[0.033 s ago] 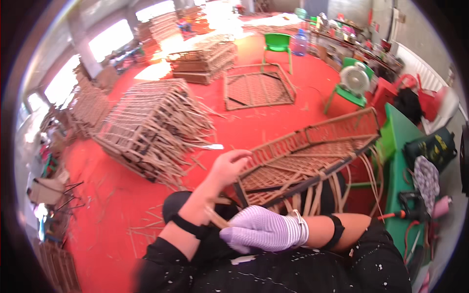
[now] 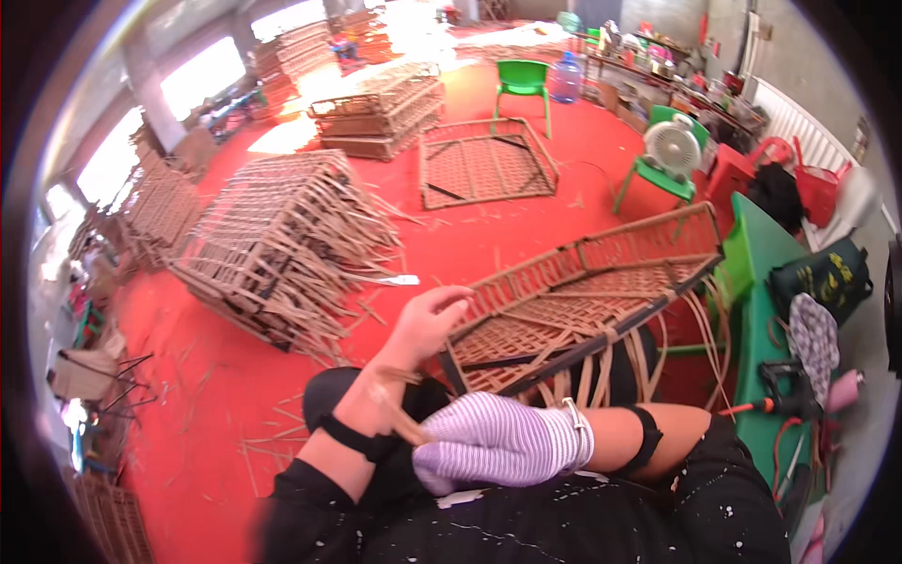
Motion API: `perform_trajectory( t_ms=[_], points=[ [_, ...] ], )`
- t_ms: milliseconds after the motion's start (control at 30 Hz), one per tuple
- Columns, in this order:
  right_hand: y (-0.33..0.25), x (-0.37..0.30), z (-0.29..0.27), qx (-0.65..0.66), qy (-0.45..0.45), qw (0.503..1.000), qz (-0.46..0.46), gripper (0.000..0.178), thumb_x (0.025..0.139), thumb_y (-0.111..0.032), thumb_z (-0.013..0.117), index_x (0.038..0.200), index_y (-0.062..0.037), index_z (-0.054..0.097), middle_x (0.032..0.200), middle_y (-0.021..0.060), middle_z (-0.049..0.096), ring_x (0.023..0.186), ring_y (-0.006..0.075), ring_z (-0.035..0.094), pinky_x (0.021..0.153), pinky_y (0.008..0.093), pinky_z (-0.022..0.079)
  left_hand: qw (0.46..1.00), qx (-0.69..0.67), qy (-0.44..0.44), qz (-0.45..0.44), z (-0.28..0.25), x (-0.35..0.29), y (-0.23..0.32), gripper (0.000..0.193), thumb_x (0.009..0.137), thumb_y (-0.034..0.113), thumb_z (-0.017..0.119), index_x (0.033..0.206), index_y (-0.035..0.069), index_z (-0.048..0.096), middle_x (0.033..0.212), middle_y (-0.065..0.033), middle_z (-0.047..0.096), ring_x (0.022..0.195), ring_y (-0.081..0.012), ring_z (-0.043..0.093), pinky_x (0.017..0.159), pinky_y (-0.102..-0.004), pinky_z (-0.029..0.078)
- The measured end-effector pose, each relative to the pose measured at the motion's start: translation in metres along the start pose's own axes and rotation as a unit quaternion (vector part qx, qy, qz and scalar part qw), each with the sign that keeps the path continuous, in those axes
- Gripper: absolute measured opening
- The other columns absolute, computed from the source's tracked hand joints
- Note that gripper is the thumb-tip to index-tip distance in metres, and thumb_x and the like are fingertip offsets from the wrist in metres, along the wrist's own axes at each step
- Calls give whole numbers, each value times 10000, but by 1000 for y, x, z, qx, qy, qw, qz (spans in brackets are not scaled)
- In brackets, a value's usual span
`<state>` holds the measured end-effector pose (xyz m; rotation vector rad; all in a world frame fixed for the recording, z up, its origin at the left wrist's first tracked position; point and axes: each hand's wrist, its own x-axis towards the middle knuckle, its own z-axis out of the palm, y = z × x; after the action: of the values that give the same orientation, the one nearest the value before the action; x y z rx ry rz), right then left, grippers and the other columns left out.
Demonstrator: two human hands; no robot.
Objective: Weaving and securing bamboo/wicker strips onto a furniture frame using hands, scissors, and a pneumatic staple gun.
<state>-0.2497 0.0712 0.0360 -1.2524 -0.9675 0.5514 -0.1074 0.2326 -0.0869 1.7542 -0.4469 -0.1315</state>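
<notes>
A half-woven rectangular tray of brown strips (image 2: 573, 310) lies tilted across my knees, its dark rim bar near me and several loose strip ends hanging from it. My bare left hand (image 2: 420, 324) is at the tray's left end, fingers loosely bent and apart; whether the fingertips touch the rim I cannot make out. In front of my waist, my right hand (image 2: 503, 442), in a purple-and-white striped glove, is closed on a flat brown strip (image 2: 399, 416). The strip sticks out leftward past my left forearm, and its other end is hidden in the glove.
A large woven piece (image 2: 272, 244) with bristling strip ends stands on the red floor to the left. Farther off are a flat woven frame (image 2: 489, 164), stacked woven frames (image 2: 376, 113) and a green chair (image 2: 522, 80). A green table (image 2: 752, 376) with tools and a bag borders my right.
The view has shifted slightly, so the surroundings sit a little farther left. Both hands keep nearly the same pose, and the strip stays in my right hand.
</notes>
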Motion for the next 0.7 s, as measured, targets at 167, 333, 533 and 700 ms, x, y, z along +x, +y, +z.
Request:
perform_trajectory(
  t_ms=[167, 333, 533, 700],
  points=[
    [-33, -25, -48, -357, 81, 926, -91, 547, 918, -325, 747, 1355, -35, 593, 1281, 202, 628, 1144, 398, 638, 974, 424, 528, 981, 126, 137, 60, -3, -39, 5, 484, 995, 336, 673, 1346, 12, 590, 1300, -184, 604, 1203, -276, 602, 1051, -392, 462],
    [-40, -86, -93, -494, 161, 854, 37, 567, 863, -302, 785, 1334, -29, 626, 1294, 199, 633, 1175, 388, 637, 1013, 426, 512, 969, 204, 117, 75, -17, -110, 7, 418, 973, 174, 694, 1334, -1, 578, 1314, -137, 610, 1262, -248, 589, 1086, -373, 448],
    [-21, -157, -136, -640, 275, 688, 205, 343, 874, -158, 742, 1190, -40, 684, 1143, 175, 683, 1096, 391, 645, 969, 450, 506, 989, 140, -46, -33, -8, -158, 18, 358, 906, 171, 773, 1198, 4, 650, 1062, -118, 680, 983, -230, 693, 900, -351, 553],
    [-15, -222, -191, -702, 255, 598, 291, 262, 876, -52, 664, 1134, -91, 692, 1138, 136, 692, 1097, 372, 641, 981, 465, 501, 989, 71, -116, -62, 9, -155, 23, 310, 888, 204, 799, 1117, 25, 691, 977, -93, 692, 949, -215, 694, 857, -330, 554]
  ],
)
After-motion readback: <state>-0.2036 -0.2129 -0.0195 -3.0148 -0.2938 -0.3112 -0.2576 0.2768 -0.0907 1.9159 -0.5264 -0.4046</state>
